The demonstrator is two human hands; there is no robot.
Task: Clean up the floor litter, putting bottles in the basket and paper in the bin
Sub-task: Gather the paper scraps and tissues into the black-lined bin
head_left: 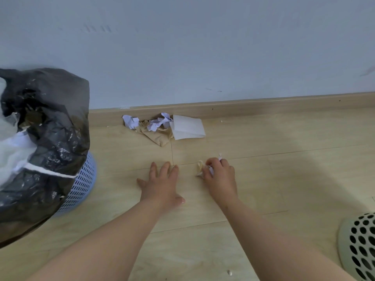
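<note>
While the left hand (pixel 162 185) spreads over smooth plank floor (pixel 263 138), the right hand (pixel 220 176) pinches crumpled paper (pixel 199 168).

- Right hand (pixel 220 175) grips crumpled paper (pixel 200 168) on the floor (pixel 263 179).
- Left hand (pixel 162 183) lies flat, fingers spread.
- Paper pile (pixel 164 126) against the skirting (pixel 263 106).
- Bin (pixel 81 185), black liner (pixel 50 122), left.
- Basket (pixel 359 246), lower right.
</note>
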